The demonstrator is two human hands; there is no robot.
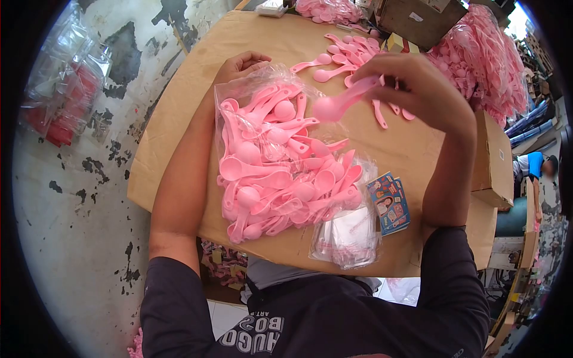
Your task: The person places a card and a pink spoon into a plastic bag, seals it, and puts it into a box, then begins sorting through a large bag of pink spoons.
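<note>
My left hand [243, 64] is at the top left edge of a clear plastic bag [225, 92], its fingers curled at the film and partly hidden by it. Many pink spoons [253, 170] fill the bag and lie at its lower part. In my right hand [418, 89] a single pink spoon [334, 107] is pinched by its handle, its bowl pointing left above the bag's upper right side. A loose group of pink spoons [352, 51] lies on the table beyond my right hand.
The brown-covered table [173, 131] holds a stack of clear bags [349, 238] and blue printed cards [391, 203] near my body. Big bags of pink spoons [477, 65] and a cardboard box [492, 161] are at the right. A person [528, 164] is at the far right.
</note>
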